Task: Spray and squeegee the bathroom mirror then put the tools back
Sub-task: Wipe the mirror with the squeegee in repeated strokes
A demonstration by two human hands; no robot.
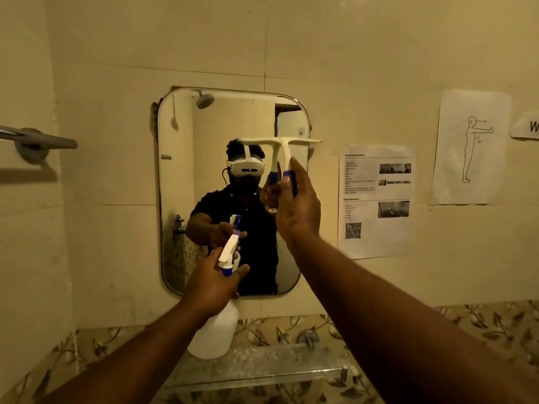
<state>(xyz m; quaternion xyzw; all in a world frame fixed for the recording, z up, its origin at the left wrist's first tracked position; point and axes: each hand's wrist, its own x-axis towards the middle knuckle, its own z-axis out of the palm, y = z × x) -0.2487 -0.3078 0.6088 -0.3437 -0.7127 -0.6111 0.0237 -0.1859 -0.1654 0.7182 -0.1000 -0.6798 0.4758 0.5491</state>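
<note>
**Both tools raised at mirror**

Rounded rectangular wall mirror (178, 193) centre frame. Translucent white plastic spray bottle with white-and-blue trigger head (217, 330) lower centre, nozzle toward glass; left hand (211, 288) fingers wrapped round its neck. White T-shaped squeegee with blue grip (281, 141) centre, blade horizontal across mirror's right side; right hand (297, 212) fingers curled round handle. Blade-glass contact: can't tell.

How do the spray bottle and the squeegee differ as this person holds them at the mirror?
The squeegee is a flat T shape, blade level; the spray bottle is a rounded, translucent container with a trigger head. The right hand holds the squeegee high, before the mirror's upper half; the left hand grips the spray bottle by its neck, low, at the mirror's bottom edge. Both are white with blue parts.
</note>
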